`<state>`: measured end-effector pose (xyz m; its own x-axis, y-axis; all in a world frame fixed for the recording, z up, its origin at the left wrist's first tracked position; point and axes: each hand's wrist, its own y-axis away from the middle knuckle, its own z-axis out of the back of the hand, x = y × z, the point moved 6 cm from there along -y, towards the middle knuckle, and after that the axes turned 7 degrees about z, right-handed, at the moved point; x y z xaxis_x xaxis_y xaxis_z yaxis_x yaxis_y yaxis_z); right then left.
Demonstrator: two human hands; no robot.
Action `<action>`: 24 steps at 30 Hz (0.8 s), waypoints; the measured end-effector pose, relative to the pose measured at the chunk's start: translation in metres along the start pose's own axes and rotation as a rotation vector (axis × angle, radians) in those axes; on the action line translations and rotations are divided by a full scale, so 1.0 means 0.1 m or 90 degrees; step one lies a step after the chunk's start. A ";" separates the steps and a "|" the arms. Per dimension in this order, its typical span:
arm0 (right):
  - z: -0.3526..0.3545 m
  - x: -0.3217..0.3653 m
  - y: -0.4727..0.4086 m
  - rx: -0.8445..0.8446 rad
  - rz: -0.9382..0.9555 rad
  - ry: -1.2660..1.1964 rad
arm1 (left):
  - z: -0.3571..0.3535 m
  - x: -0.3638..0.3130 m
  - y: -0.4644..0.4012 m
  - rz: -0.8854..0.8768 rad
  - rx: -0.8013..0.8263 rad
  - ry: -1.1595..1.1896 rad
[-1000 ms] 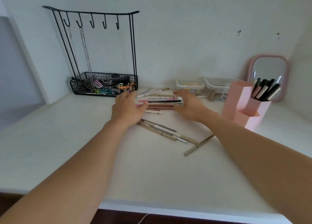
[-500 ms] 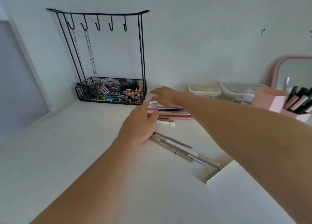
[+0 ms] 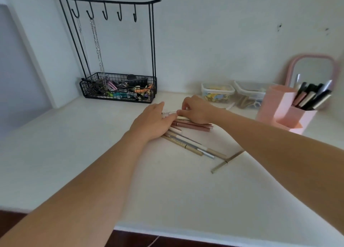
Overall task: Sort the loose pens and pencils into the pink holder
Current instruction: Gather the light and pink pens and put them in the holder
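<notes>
I see the right hand (image 3: 197, 109) with its fingers (image 3: 183, 111) curled and pinched narrow on the end of a thin white pen (image 3: 170, 112) at the far edge of the pile. The left hand (image 3: 154, 122) lies palm down, fingers fairly flat and together, on the left end of the loose pens and pencils (image 3: 188, 135); I cannot tell whether it grips any of them or only presses on them. The two hands almost touch over the white pen.

From under the hands the pile spreads toward me and to the right across the white tabletop (image 3: 74, 153): two dusty-pink sticks (image 3: 193, 125) lie side by side just beneath the right wrist, several tan and grey ones (image 3: 188, 146) fan out diagonally below them, and one tan stick (image 3: 226, 162) lies apart, angled the other way, partly hidden by my right forearm.

The pink holder (image 3: 279, 107) stands upright to the right of the pile, near it but not touching, with a bunch of dark and pale pens (image 3: 310, 97) leaning in its right compartment. Behind it a pink-framed mirror (image 3: 312, 69) leans on the wall. Two clear lidded boxes (image 3: 217, 93) sit against the wall between holder and hands. At the far left is a black wire rack (image 3: 119, 90) with hooks, chains hanging from it and small clutter in its basket.
</notes>
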<state>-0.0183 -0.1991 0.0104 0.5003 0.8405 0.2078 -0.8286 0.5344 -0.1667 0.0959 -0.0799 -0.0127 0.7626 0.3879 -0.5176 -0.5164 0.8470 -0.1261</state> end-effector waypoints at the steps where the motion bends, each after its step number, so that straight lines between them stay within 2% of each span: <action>1: 0.03 0.00 0.11 -0.011 -0.003 -0.022 | -0.02 -0.02 0.02 -0.005 0.009 -0.008; 10: 0.28 -0.13 0.87 -0.074 -0.035 -0.121 | -0.12 -0.25 0.17 -0.055 0.011 -0.020; 15: 0.44 -0.42 1.04 -0.047 -0.118 0.019 | -0.13 -0.25 0.18 -0.060 0.010 -0.006; 19: 0.46 -0.53 1.04 -0.073 -0.192 0.109 | -0.13 -0.30 0.18 -0.092 0.007 0.004; 22: 0.37 -0.56 1.02 -0.015 -0.227 0.173 | -0.14 -0.32 0.17 -0.095 0.012 0.007; 24: 0.39 -0.58 1.01 -0.017 -0.237 0.203 | -0.15 -0.33 0.16 -0.103 0.019 0.010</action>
<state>-0.1406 -0.1976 0.0195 0.8171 0.5746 -0.0460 -0.5737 0.8029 -0.1622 0.0571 -0.0849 -0.0099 0.8285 0.2406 -0.5056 -0.3756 0.9086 -0.1830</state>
